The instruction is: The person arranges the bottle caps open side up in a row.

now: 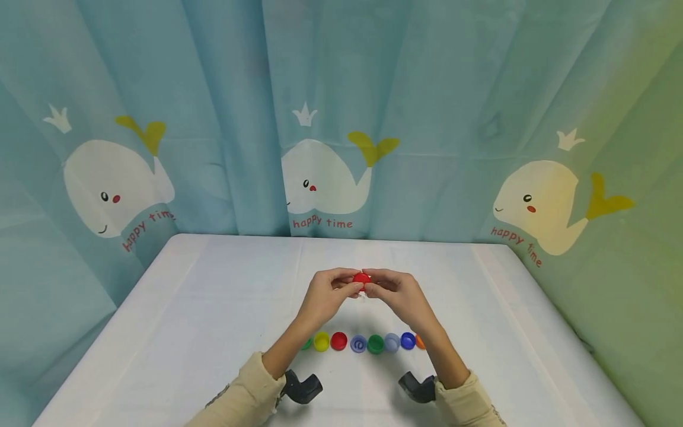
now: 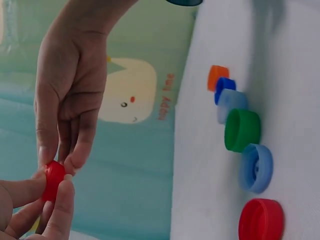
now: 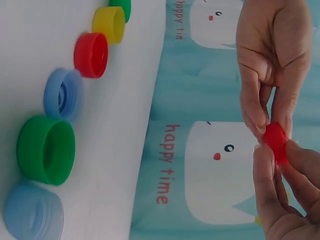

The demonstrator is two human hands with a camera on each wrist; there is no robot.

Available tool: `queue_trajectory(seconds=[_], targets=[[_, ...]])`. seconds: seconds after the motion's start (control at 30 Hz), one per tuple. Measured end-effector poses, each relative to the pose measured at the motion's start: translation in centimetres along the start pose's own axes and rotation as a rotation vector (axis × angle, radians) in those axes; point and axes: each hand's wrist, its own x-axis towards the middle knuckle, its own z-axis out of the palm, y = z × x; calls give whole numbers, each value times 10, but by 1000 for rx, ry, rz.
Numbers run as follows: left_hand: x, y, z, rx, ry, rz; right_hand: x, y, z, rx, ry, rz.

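Above the table, a red bottle cap (image 1: 361, 280) is held between both hands. From the left side, my left hand (image 1: 324, 295) pinches its edge with fingers and thumb; my right hand (image 1: 401, 295) pinches the opposite edge in the same way. Fingertips cover parts of the rim in the left wrist view, where the cap (image 2: 54, 180) appears between the two hands. The right wrist view also has the cap (image 3: 276, 143) caught between the fingertips of both. Below the hands, a row of plastic bottle caps lies on the white table (image 1: 224, 308).
The row includes a yellow cap (image 1: 321, 341), another red cap (image 1: 338, 341), a green cap (image 1: 376, 344), a dark blue cap (image 1: 408, 340) and an orange cap (image 2: 218, 77), partly behind the right forearm in the head view. A whale-print curtain (image 1: 443, 89) hangs behind the table.
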Motion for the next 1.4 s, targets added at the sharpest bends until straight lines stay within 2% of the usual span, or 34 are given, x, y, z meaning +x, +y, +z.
queue_trajectory(seconds=[0.17,0.4,0.53,0.67,0.77,0.97,1.23,1.4], targets=[[-1,1,1,10,41,15,0,5,3,-3,70,9],[-5,2,1,-5,75,11,-2,4,6,-16,98,-12],[-7,-1,0,-16,81,31,-8,-13,10,-39,122,-26],[-8,-4,0,-8,99,46,-15,-30,11,-26,109,-25],[-9,-4,1,3,111,43,-14,-26,11,-1,106,-24],[-9,-3,1,8,115,53,-6,-2,9,16,108,-42],[-10,-5,-1,-30,87,74,-7,3,4,-16,77,-75],[-7,-10,-2,-217,-9,71,-10,3,-1,-60,89,-146]])
